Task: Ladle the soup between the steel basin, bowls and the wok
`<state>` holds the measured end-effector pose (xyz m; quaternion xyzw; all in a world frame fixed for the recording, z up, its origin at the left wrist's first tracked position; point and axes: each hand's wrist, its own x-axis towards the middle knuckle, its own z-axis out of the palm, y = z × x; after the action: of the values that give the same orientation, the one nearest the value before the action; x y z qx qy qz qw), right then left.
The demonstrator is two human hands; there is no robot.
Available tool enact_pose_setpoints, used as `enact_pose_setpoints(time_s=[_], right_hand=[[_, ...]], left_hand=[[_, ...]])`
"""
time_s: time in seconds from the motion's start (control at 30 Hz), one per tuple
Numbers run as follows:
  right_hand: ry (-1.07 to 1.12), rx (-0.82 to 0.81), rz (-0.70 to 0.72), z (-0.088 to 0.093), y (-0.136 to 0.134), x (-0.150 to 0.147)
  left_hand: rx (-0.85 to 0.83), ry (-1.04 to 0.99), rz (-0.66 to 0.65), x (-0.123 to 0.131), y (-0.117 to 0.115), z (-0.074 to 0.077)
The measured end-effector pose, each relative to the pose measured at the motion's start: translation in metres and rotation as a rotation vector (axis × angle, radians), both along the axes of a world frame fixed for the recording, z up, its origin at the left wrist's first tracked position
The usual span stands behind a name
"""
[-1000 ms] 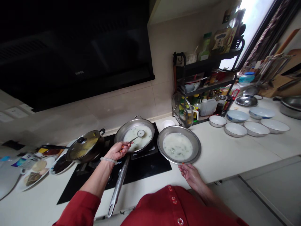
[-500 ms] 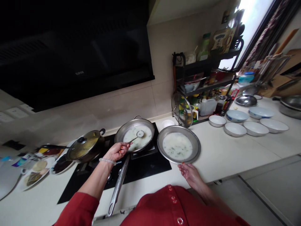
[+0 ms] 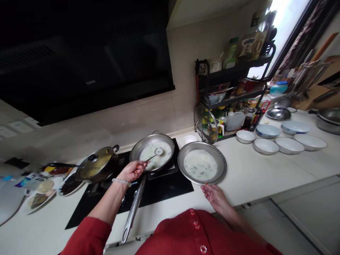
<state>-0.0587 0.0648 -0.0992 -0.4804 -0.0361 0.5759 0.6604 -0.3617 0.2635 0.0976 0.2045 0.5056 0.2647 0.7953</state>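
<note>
My left hand (image 3: 132, 171) is closed round the handle of a small ladle (image 3: 158, 151), whose round bowl holds white liquid. The ladle's bowl is over the milky soup in a long-handled metal pan (image 3: 136, 151) on the stove. Green bits float in that soup. To the right, a wide metal basin (image 3: 222, 163) of similar white soup rests partly on the counter, beside the pan. With its fingertips pinched at the basin's near rim, my right hand (image 3: 214, 195) holds the edge.
A lidded pot (image 3: 97, 166) stands on the stove's left, near plates of food (image 3: 39, 196). Several bowls (image 3: 265, 146) sit at the right. Behind the basin are a glass lid (image 3: 205, 124) and a black spice rack (image 3: 233, 97). The range hood (image 3: 87, 60) hangs above.
</note>
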Motion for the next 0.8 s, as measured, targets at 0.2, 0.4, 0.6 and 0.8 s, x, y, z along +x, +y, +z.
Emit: enact_pose_setpoints(time_s=[0.2, 0.4, 0.6, 0.8], right_hand=[[-0.016, -0.005, 0.011, -0.001, 0.000, 0.000], [0.012, -0.002, -0.006, -0.002, 0.000, 0.000], [0.033, -0.007, -0.011, -0.003, 0.001, 0.000], [0.034, 0.003, -0.008, -0.002, 0.000, -0.001]], left_hand=[[-0.002, -0.003, -0.006, 0.003, -0.001, 0.001], [0.032, 0.004, -0.038, 0.011, -0.007, 0.012], [0.161, -0.007, -0.180, 0.037, -0.024, 0.030], [0.243, 0.128, -0.462, 0.077, -0.037, 0.012]])
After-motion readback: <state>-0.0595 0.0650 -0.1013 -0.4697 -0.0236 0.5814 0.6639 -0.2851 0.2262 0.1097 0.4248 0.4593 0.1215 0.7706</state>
